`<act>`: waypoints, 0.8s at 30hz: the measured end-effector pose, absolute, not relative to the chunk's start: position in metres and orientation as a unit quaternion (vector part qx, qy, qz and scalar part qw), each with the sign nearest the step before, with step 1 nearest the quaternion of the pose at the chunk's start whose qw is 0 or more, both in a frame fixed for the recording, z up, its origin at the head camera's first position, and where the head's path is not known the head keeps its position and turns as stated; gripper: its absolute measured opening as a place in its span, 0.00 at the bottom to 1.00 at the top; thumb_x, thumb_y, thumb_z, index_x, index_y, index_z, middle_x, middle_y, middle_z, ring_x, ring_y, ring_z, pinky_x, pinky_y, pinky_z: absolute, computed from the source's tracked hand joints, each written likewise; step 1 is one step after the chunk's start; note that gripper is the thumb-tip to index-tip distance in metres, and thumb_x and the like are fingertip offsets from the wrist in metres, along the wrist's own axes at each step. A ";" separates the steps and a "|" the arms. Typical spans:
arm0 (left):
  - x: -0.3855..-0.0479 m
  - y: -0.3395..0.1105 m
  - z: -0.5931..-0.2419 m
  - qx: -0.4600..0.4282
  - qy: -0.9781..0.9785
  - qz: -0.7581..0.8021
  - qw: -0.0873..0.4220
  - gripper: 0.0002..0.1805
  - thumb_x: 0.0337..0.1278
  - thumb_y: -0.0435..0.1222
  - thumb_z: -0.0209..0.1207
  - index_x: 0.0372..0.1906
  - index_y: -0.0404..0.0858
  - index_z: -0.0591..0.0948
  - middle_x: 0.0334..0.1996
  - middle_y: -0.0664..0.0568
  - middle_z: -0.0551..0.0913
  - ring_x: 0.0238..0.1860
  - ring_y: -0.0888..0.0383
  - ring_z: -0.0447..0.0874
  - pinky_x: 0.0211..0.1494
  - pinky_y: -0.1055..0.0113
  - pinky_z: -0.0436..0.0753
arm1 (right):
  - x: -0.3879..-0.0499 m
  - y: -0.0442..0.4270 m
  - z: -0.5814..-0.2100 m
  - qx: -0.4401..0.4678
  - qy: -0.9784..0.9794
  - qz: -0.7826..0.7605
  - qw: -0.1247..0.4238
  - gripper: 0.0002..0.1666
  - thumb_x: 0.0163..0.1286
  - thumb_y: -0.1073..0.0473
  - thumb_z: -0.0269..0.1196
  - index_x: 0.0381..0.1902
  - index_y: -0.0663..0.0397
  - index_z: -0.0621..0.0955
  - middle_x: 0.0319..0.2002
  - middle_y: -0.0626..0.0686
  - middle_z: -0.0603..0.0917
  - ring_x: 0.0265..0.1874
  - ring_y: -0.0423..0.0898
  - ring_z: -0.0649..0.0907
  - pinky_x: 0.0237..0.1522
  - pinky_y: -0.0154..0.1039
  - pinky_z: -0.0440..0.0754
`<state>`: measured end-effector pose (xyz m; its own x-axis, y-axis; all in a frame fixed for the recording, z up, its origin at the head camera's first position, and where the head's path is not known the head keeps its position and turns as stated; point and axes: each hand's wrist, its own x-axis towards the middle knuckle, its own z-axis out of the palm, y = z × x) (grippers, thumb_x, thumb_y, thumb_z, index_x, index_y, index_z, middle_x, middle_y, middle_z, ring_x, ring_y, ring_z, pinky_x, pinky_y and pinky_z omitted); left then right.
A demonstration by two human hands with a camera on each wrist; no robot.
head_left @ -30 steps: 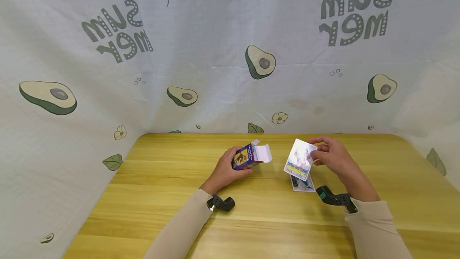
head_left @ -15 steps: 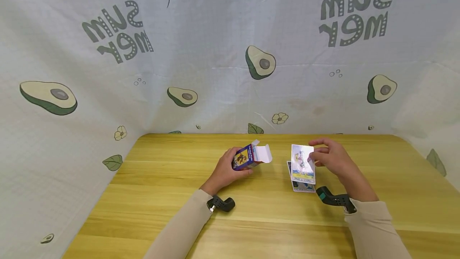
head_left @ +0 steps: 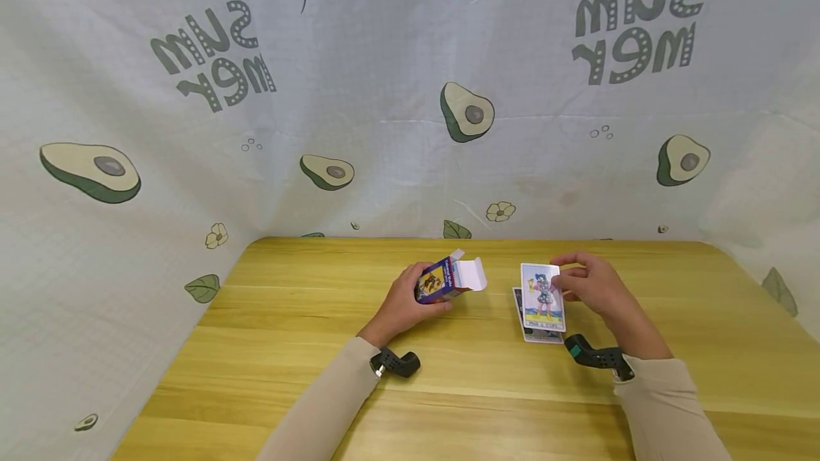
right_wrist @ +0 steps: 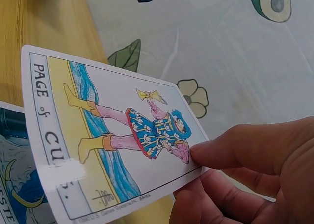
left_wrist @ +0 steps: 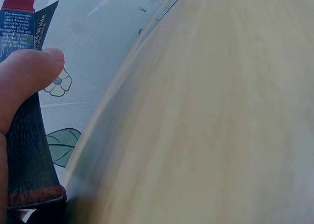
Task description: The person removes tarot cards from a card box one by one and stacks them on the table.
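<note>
Box (head_left: 433,284), rectangular blue cardboard, I see clamped in the left hand (head_left: 403,309); rightward, the right hand (head_left: 594,284) pinches a white-bordered rectangular card (head_left: 542,297) above another card (head_left: 541,336).

Table (head_left: 500,407): yellow wood, grain running lengthwise. Cloth (head_left: 384,34): pale, creased, hanging behind table and at both sides; printed with avocados (head_left: 455,109), leaves (head_left: 203,289), flowers (head_left: 500,212) and, twice, mirrored "SUMMER" lettering (head_left: 631,55).

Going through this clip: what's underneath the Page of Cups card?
Another card peeks out past its left and lower edges in the head view; the right wrist view shows some blue artwork. The Page of Cups card hides the rest.
</note>
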<state>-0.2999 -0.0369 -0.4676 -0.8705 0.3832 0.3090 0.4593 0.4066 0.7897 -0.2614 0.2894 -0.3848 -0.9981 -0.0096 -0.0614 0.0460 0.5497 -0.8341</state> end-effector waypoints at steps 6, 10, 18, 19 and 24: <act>-0.300 -0.036 -0.468 -0.249 -0.838 -0.484 0.042 0.38 0.45 0.52 0.71 0.61 0.47 0.70 0.48 0.57 0.75 0.46 0.60 0.72 0.48 0.64 0.75 | -0.264 0.292 -0.391 0.020 0.879 -0.475 0.040 0.25 0.69 0.60 0.61 0.59 0.67 0.70 0.47 0.67 0.82 0.37 0.51 0.81 0.39 0.38 0.81; -0.301 -0.036 -0.468 -0.247 -0.838 -0.484 0.041 0.38 0.45 0.52 0.71 0.62 0.47 0.70 0.49 0.57 0.75 0.47 0.60 0.72 0.48 0.64 0.75 | -0.265 0.293 -0.395 0.023 0.878 -0.476 0.046 0.25 0.69 0.60 0.61 0.59 0.67 0.70 0.47 0.67 0.81 0.37 0.51 0.81 0.40 0.40 0.81; -0.301 -0.037 -0.469 -0.249 -0.838 -0.484 0.041 0.37 0.45 0.51 0.71 0.61 0.47 0.70 0.49 0.57 0.75 0.47 0.60 0.72 0.48 0.65 0.75 | -0.268 0.294 -0.403 0.034 0.877 -0.474 0.066 0.25 0.68 0.60 0.62 0.59 0.67 0.70 0.46 0.68 0.81 0.35 0.50 0.81 0.36 0.37 0.80; -0.301 -0.037 -0.468 -0.249 -0.837 -0.485 0.041 0.37 0.45 0.51 0.71 0.62 0.47 0.70 0.49 0.57 0.75 0.47 0.60 0.72 0.48 0.65 0.75 | -0.269 0.294 -0.404 0.035 0.877 -0.474 0.068 0.26 0.68 0.60 0.62 0.59 0.67 0.70 0.46 0.68 0.81 0.35 0.50 0.81 0.36 0.37 0.80; -0.300 -0.037 -0.468 -0.249 -0.837 -0.486 0.040 0.38 0.45 0.51 0.71 0.62 0.47 0.70 0.49 0.57 0.75 0.47 0.60 0.72 0.48 0.65 0.75 | -0.269 0.294 -0.405 0.033 0.875 -0.477 0.075 0.26 0.67 0.61 0.62 0.59 0.70 0.70 0.44 0.67 0.82 0.34 0.49 0.81 0.34 0.36 0.80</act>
